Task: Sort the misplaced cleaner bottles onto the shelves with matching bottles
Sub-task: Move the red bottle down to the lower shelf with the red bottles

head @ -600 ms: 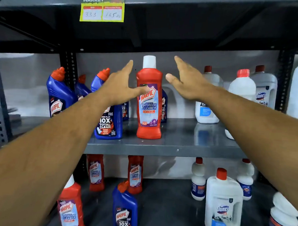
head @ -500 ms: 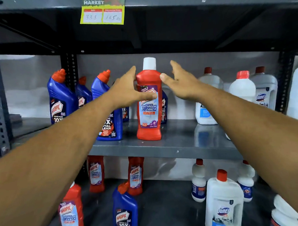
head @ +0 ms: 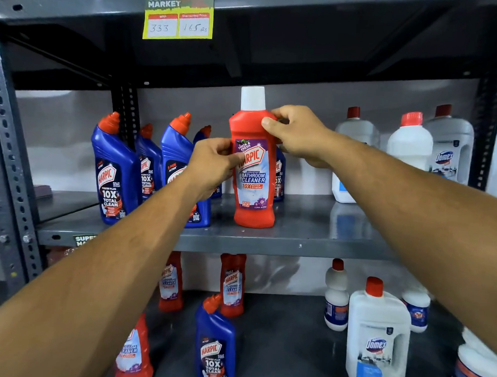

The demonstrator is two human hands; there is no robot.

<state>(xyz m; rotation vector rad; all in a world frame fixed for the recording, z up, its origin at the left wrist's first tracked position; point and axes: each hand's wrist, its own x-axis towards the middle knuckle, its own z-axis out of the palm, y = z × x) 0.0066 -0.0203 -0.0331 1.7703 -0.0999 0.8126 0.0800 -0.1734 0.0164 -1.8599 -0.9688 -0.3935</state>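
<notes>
A red Harpic bathroom cleaner bottle (head: 253, 185) with a white cap stands upright on the middle shelf (head: 267, 243), among blue Harpic bottles (head: 114, 171). My left hand (head: 214, 164) grips its left side at the label. My right hand (head: 298, 133) wraps its shoulder from the right. On the lower shelf (head: 286, 341) stand more red bathroom cleaner bottles (head: 231, 284), and one blue Harpic bottle (head: 214, 346) stands in front of them.
White Domex bottles (head: 411, 141) fill the right of the middle shelf. More white bottles (head: 377, 336) stand at the lower right. A yellow price tag (head: 179, 15) hangs on the top shelf edge. A perforated grey upright (head: 9, 149) frames the left.
Both hands moved in from open and apart to closing on the red bottle, the left on its side, the right on its shoulder. The bottle still stands on the shelf.
</notes>
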